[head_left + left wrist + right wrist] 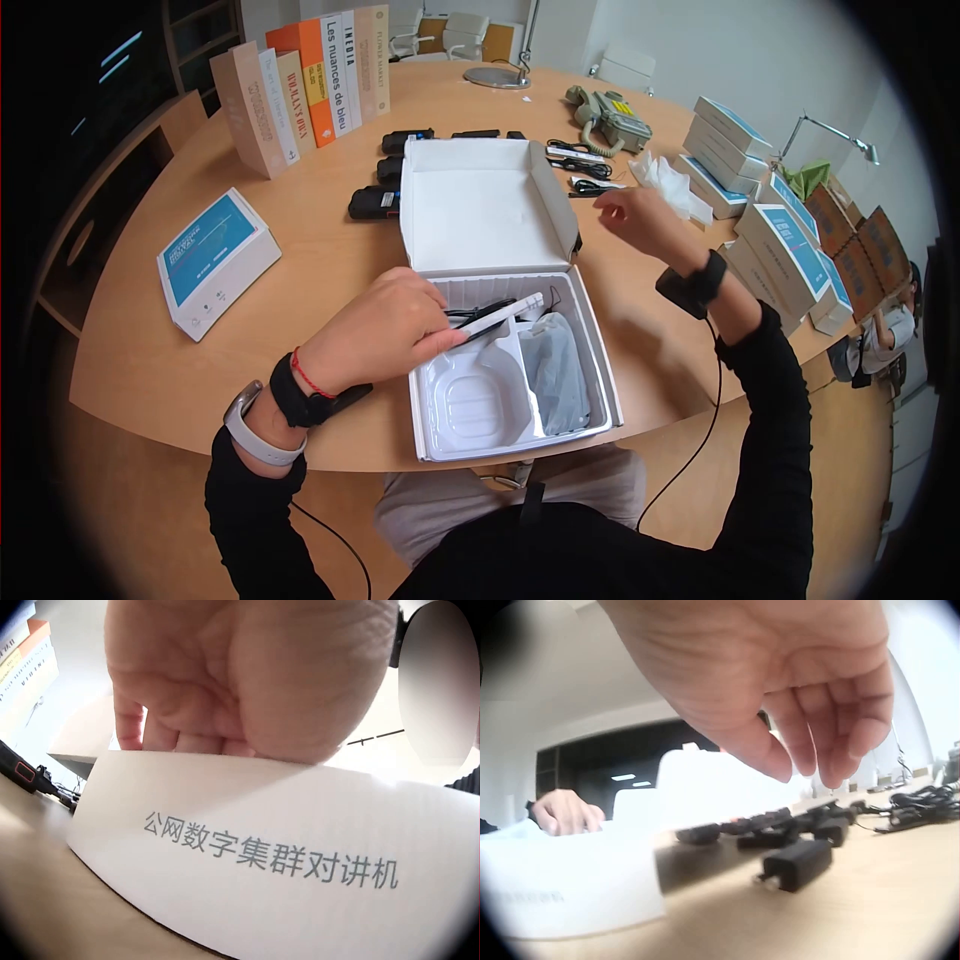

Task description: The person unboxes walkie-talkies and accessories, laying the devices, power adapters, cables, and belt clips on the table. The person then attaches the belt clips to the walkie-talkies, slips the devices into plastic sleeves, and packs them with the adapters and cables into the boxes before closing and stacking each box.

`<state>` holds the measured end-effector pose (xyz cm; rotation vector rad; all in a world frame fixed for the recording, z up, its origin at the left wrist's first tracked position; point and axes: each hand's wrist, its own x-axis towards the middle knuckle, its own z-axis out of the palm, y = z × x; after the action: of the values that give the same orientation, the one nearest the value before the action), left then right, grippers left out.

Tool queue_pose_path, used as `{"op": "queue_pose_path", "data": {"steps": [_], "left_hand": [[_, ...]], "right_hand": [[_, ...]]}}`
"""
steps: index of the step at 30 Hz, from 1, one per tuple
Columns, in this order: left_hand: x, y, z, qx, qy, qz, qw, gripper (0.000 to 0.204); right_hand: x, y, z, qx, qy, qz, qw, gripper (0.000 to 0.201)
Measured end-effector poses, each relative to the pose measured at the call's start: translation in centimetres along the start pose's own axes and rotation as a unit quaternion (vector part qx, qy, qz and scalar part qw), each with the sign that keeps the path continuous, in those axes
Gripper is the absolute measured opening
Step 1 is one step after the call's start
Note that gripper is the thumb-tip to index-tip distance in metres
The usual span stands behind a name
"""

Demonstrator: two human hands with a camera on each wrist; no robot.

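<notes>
An open white box stands at the table's near edge, its lid tipped back. In the head view, my left hand reaches over the box's left wall, thumb and fingers at the end of a slim white strip with black cable beside it. The left wrist view shows those fingers dipping behind the printed box wall. A grey bagged item fills the right compartment. My right hand hovers right of the lid, holding nothing, fingers loosely bent above a black plug adapter.
Black handheld radios lie left of the lid, coiled black cables to its right. A closed blue-topped box sits at left, upright books behind. A desk telephone, crumpled white plastic and stacked boxes occupy the right.
</notes>
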<state>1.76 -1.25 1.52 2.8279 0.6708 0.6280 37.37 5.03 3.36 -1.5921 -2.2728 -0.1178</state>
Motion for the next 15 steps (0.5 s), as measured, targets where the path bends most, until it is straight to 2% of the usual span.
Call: {"op": "queue_pose_path", "data": {"steps": [1, 2, 4, 5, 7, 8, 10, 11, 13, 14, 15], "left_hand": [[0.1, 0.0, -0.1, -0.011, -0.013, 0.004, 1.000, 0.009], [0.2, 0.3, -0.1, -0.008, -0.012, 0.007, 1.000, 0.009], [0.4, 1.0, 0.0, -0.092, 0.114, -0.033, 0.989, 0.011], [0.3, 0.9, -0.3, -0.090, 0.112, -0.035, 0.989, 0.011], [0.0, 0.6, -1.1, -0.147, 0.034, -0.052, 0.987, 0.012], [0.0, 0.5, -1.0, -0.146, 0.029, -0.054, 0.987, 0.012], [-0.1, 0.1, -0.6, -0.055, -0.030, 0.006, 0.998, 0.021], [-0.1, 0.1, -0.7, -0.054, -0.030, 0.004, 0.998, 0.021], [-0.1, 0.2, -0.8, -0.037, -0.043, 0.012, 0.998, 0.013], [-0.2, 0.2, -0.7, -0.040, -0.039, 0.009, 0.998, 0.013], [-0.2, 0.2, -0.5, -0.044, -0.003, 0.024, 0.999, 0.017]], "right_hand": [[0.2, 0.3, 0.6, -0.002, 0.004, 0.001, 1.000, 0.022], [0.5, 0.3, 1.2, 0.003, -0.025, 0.017, 1.000, 0.025], [1.3, -0.2, 2.4, 0.010, -0.053, 0.031, 0.998, 0.028], [1.7, -0.7, 3.2, -0.006, -0.071, 0.035, 0.997, 0.029], [2.0, -1.1, 5.1, -0.036, -0.109, 0.047, 0.992, 0.031], [2.3, -1.0, 6.1, -0.039, -0.101, 0.043, 0.993, 0.032], [2.1, -0.9, 5.8, -0.031, -0.097, 0.053, 0.993, 0.032], [2.0, -1.3, 5.2, -0.028, -0.094, 0.061, 0.993, 0.033], [1.1, -0.2, 3.5, 0.072, -0.013, 0.068, 0.995, 0.036], [0.8, -0.5, 2.3, 0.113, 0.066, 0.049, 0.990, 0.043], [0.7, 0.4, 1.4, 0.183, 0.085, 0.031, 0.979, 0.046]]}}
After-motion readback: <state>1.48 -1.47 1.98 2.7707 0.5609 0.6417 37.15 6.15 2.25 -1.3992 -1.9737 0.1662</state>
